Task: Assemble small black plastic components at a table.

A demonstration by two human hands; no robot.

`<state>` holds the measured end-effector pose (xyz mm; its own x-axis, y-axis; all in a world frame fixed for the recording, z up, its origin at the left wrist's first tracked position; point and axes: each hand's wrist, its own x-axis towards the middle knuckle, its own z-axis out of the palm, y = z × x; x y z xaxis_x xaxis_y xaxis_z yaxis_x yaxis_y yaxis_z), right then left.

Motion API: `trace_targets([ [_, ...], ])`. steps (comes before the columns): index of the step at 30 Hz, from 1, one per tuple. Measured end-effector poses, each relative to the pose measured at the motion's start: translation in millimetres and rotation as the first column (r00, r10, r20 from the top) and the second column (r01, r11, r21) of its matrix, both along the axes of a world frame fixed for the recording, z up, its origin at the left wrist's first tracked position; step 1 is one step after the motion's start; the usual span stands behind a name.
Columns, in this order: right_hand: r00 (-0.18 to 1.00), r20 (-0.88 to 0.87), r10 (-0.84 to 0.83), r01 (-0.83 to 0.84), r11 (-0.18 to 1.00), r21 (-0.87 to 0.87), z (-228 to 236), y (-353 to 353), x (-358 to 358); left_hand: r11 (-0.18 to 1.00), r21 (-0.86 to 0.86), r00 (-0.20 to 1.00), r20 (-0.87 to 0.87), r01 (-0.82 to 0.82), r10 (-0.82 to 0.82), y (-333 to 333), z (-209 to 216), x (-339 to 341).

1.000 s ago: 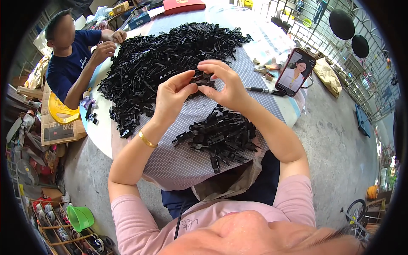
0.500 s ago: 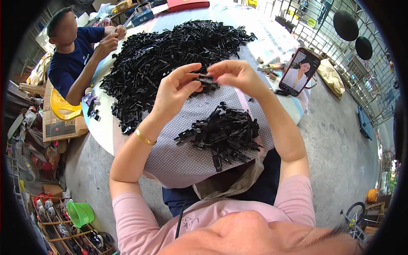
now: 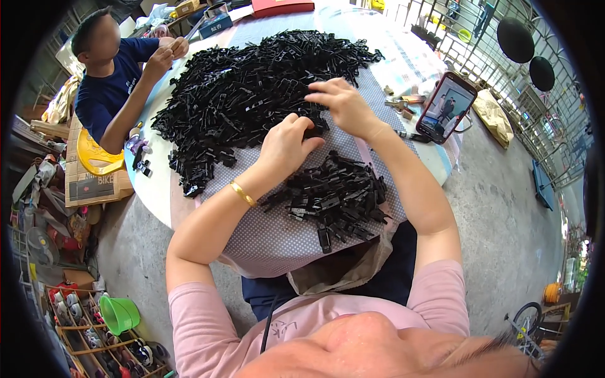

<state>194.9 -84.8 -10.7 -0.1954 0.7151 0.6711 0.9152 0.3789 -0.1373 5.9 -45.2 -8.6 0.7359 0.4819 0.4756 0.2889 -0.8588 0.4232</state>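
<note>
Black plastic clip-like pieces are lying in a wide, tangled heap (image 3: 239, 94) across the upper middle of the frame, spreading over a round counter (image 3: 271, 242) that is wearing a grey, white-dotted cloth. More of the same pieces are forming a smaller black pile (image 3: 343, 195) at the centre, just below the hands and near the counter's lower edge.

The left hand (image 3: 287, 146) is hovering between heap and pile, its fingers curling and its thumb standing apart, pointing right; dark pieces are showing behind the fingertips, and I cannot tell whether it is gripping one. The right hand (image 3: 348, 110) is hanging a little above and to the right, its fingers spreading loosely leftward over the heap's right edge, no piece showing between them. A gold-coloured bracelet (image 3: 242, 193) is circling the left wrist.

At upper right, a dark-framed smartphone (image 3: 446, 107) is leaning upright with its screen glowing. At upper left, a co-worker in a navy T-shirt (image 3: 107, 94) is sitting by the counter, both hands raised close together. A flat red box (image 3: 283, 7) is resting at the top edge, and a bright green plastic bucket (image 3: 119, 315) is standing at lower left.
</note>
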Motion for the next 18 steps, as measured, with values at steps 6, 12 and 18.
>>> trace_targets([
  [6, 0.999, 0.048, -0.019, 0.021, 0.999, -0.026, -4, -1, -2, 0.984, 0.162, 0.996, -0.046, -0.069, 0.077, 8, -6, 3],
  [12, 0.982, -0.103, -0.155, 0.140, 0.980, -0.143, 3, -13, -3, 0.849, -0.518, 0.959, 0.279, 0.101, 0.056, 14, 5, -1],
  [18, 0.972, 0.005, -0.234, 0.220, 0.906, -0.361, 4, -22, 1, 0.495, -0.818, 0.926, 0.372, 0.294, 0.064, 19, 17, -13],
])
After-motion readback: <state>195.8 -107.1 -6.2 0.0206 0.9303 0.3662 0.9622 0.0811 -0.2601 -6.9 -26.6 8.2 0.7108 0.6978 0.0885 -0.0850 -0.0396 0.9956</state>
